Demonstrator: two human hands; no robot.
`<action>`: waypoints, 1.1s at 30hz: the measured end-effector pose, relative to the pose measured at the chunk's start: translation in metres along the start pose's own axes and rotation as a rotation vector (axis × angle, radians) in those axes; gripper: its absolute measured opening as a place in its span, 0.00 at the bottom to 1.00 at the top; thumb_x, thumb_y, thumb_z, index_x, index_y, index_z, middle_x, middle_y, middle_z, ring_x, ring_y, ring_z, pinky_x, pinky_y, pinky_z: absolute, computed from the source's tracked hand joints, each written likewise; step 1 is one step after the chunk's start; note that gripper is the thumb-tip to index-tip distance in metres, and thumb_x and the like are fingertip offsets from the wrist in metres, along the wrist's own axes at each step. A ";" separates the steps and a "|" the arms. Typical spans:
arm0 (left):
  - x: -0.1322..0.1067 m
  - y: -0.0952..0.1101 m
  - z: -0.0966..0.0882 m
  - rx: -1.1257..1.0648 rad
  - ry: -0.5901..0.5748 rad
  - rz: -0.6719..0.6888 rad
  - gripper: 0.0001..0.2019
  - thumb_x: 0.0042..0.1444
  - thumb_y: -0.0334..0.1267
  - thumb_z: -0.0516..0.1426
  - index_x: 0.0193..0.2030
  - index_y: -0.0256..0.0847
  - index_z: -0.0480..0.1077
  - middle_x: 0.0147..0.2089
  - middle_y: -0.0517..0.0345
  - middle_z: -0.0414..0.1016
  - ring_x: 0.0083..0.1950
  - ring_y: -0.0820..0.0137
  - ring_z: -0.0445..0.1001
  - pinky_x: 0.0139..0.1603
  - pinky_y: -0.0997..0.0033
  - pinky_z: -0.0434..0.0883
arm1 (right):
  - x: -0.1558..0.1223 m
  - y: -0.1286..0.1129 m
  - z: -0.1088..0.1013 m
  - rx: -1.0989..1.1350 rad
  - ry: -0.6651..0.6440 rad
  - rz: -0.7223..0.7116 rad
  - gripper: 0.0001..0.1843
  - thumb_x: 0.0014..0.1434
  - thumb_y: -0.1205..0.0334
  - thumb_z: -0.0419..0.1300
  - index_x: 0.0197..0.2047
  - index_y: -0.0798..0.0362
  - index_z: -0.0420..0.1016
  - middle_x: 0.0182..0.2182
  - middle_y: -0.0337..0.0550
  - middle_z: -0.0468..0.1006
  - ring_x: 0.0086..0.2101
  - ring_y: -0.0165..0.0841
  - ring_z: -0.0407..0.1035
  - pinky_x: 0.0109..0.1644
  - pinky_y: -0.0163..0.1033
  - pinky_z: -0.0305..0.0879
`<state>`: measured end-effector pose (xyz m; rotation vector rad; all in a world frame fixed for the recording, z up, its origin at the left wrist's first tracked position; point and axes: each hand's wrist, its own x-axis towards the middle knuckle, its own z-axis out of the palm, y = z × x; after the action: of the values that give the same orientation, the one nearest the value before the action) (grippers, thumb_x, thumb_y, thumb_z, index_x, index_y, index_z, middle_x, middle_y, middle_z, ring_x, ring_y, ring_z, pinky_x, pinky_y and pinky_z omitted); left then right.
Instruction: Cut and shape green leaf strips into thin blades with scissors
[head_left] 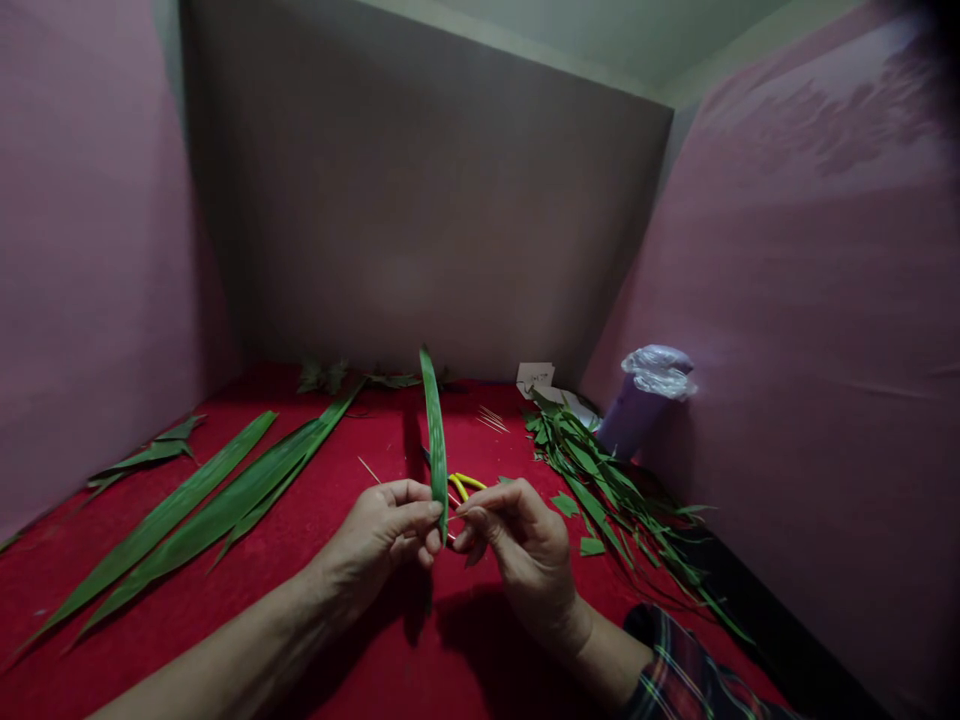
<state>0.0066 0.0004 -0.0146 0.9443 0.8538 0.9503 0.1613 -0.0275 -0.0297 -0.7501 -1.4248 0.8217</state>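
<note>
My left hand [390, 530] is closed on a long green leaf strip [433, 420], pinching it near its lower end. The strip stands upright and curves slightly at the top. Close by on the right, my right hand [517, 550] pinches a thin pale stick [453, 518] between thumb and fingertips, its tip at the leaf's lower edge. Whether the stick has gone through the leaf, I cannot tell. Behind the hands lies a yellow-handled tool [469, 484], partly hidden by the leaf and fingers. Another thin stick [368, 469] shows just beyond my left hand.
Long green leaves [202, 510] lie on the red cloth [300, 610] at left. At right are a heap of cut leaf strips [600, 480] and a purple container [634, 415] topped with clear plastic. Several thin sticks [493, 418] and a white card [535, 376] lie farther back.
</note>
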 end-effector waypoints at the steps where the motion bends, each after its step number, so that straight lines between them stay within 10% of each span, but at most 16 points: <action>1: 0.000 0.000 0.000 -0.004 -0.017 -0.003 0.06 0.44 0.33 0.61 0.25 0.35 0.68 0.19 0.55 0.73 0.18 0.76 0.67 0.22 0.77 0.64 | 0.000 0.000 0.000 -0.008 -0.008 0.006 0.03 0.59 0.63 0.58 0.35 0.54 0.69 0.22 0.38 0.74 0.22 0.29 0.71 0.24 0.34 0.68; 33: -0.008 0.005 0.005 0.120 0.090 0.111 0.12 0.39 0.36 0.64 0.24 0.37 0.64 0.14 0.63 0.69 0.14 0.77 0.64 0.16 0.77 0.63 | 0.001 -0.003 -0.003 -0.267 -0.020 -0.077 0.05 0.62 0.62 0.51 0.36 0.52 0.64 0.28 0.38 0.69 0.30 0.29 0.65 0.36 0.36 0.62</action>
<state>0.0071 -0.0072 -0.0069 1.0669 0.9504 1.0528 0.1645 -0.0278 -0.0266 -0.8847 -1.5905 0.5871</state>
